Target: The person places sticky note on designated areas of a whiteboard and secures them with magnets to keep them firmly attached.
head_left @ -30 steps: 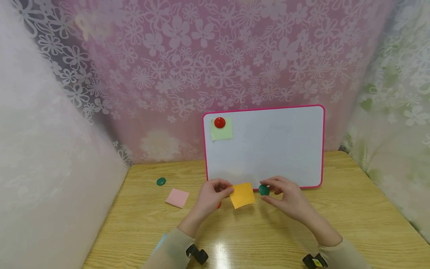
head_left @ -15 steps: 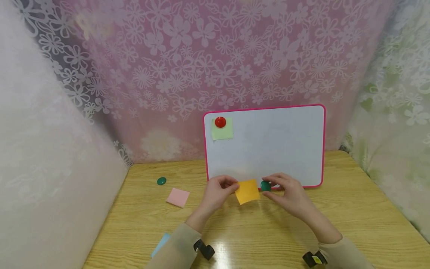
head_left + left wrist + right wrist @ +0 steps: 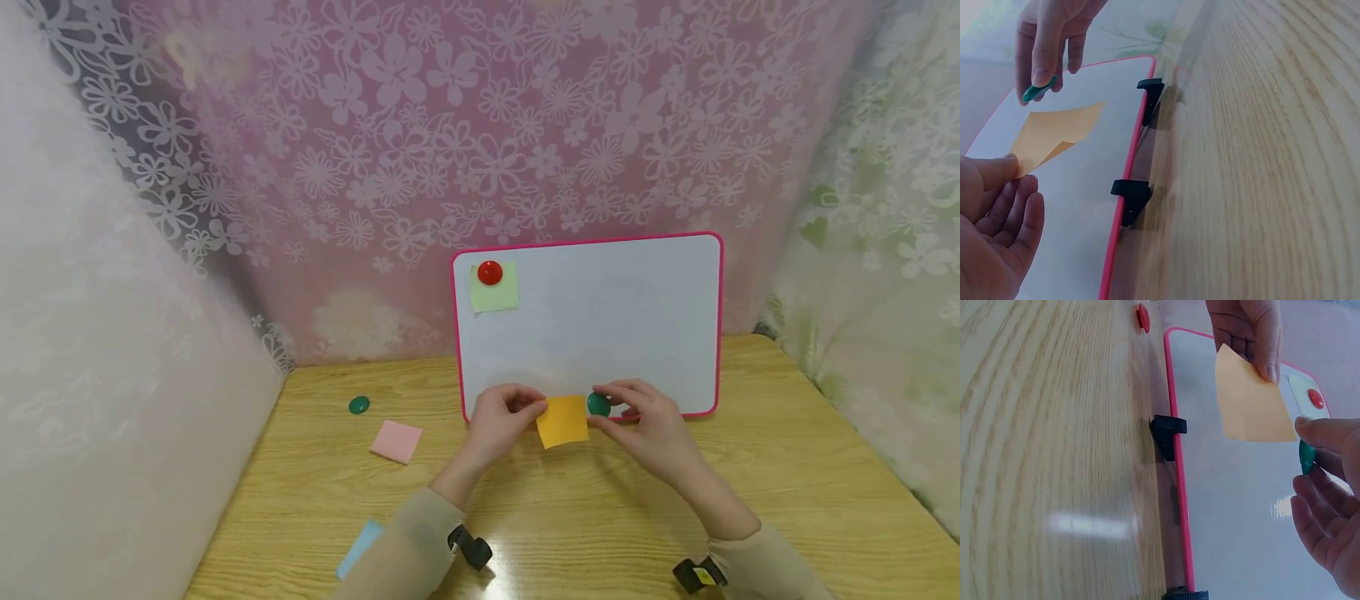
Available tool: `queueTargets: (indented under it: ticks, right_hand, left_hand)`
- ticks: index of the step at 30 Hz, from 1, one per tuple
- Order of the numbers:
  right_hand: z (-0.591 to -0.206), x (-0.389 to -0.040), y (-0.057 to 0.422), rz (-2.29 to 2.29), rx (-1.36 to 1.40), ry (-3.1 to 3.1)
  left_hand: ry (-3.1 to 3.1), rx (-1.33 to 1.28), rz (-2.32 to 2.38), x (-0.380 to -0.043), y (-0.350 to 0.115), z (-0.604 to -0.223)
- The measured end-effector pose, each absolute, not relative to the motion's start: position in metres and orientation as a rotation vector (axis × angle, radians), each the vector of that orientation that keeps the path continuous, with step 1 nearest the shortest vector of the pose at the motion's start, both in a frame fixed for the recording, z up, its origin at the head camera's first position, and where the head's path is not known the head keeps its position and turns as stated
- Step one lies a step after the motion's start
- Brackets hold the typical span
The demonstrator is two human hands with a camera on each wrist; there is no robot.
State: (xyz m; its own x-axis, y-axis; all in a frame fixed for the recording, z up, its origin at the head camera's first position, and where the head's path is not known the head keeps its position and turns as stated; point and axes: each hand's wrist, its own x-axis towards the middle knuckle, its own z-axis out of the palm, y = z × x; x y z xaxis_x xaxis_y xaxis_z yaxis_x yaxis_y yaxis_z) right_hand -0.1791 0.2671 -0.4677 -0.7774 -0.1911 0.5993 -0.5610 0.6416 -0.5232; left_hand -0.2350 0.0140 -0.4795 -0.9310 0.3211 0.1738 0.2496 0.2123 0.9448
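Note:
My left hand (image 3: 501,423) pinches an orange sticky note (image 3: 562,421) by its left edge, thumb against fingers. In the left wrist view the note's lower edge curls up. My right hand (image 3: 654,427) holds a round green magnet (image 3: 598,404) between thumb and fingertips, just right of the note. Both hands are in front of the lower edge of a pink-framed whiteboard (image 3: 637,325). On the board's upper left, a red magnet (image 3: 490,272) sits over a pale green sticky note (image 3: 495,298).
On the table's left lie another green magnet (image 3: 359,405), a pink sticky note (image 3: 397,442) and a blue sticky note (image 3: 360,549), partly behind my left sleeve. A second red magnet (image 3: 1143,319) shows in the right wrist view. Black feet (image 3: 1132,199) support the board.
My left hand has moved right and slightly up toward the board with the orange note. My right hand has shifted slightly up and right with the green magnet. The blue note has come into view.

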Motion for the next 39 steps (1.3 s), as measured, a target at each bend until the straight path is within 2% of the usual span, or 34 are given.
queueTargets:
  ticks: [16, 39]
  right_hand:
    - [-0.469, -0.182, 0.26, 0.958, 0.539, -2.305]
    - [-0.476, -0.2, 0.267, 0.876, 0.478, -2.194]
  left_hand:
    - [2.485, 0.597, 1.862, -0.235, 0.037, -0.485]
    - [2.599, 0.701, 1.898, -0.254, 0.07, -0.482]
